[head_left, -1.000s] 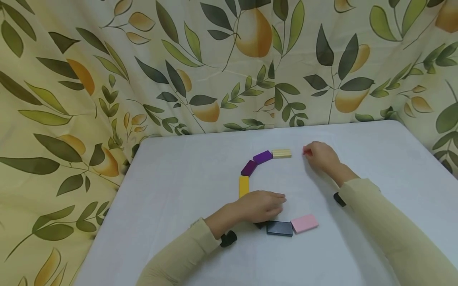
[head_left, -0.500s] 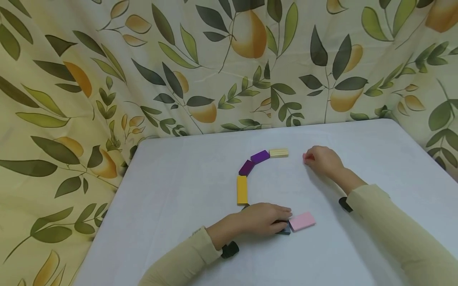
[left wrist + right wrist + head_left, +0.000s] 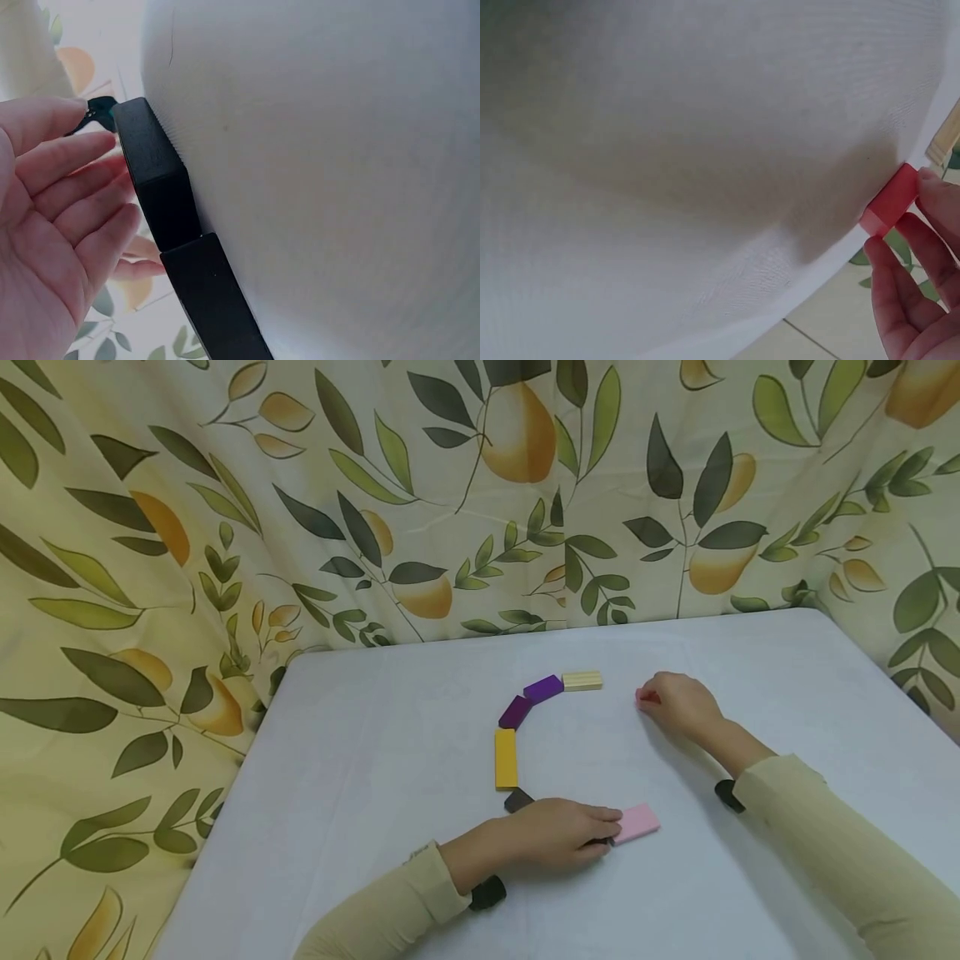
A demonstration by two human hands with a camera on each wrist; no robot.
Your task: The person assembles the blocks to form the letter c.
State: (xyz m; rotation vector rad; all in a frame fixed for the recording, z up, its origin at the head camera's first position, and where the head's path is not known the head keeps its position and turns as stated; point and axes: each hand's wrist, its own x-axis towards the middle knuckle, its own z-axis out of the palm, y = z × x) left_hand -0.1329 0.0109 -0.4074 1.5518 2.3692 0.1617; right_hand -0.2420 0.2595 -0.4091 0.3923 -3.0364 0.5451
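My right hand (image 3: pixel 681 706) pinches a small red block (image 3: pixel 892 199) between thumb and fingertips, low over the white tabletop. To its left lies a pale ridged block (image 3: pixel 582 681), the far end of a curved row. My left hand (image 3: pixel 558 833) is held palm down, fingers extended, over the row's near side. It hides most of a dark block there, and its fingertips reach the edge of a pink block (image 3: pixel 638 823). A dark grey block (image 3: pixel 517 800) shows beside the wrist. In the left wrist view, the fingers are beside two end-to-end dark blocks (image 3: pixel 161 180).
The curve continues through a yellow block (image 3: pixel 506 760), a dark purple block (image 3: pixel 515 712) and a violet block (image 3: pixel 543 689). All lie on a white-covered table (image 3: pixel 375 735). A leaf-and-fruit patterned curtain (image 3: pixel 450 527) hangs behind and left of it.
My left hand has moved right and nearer along the row, uncovering the yellow and dark grey blocks and covering the other dark one. My right hand, still pinching the red block, has come slightly nearer.
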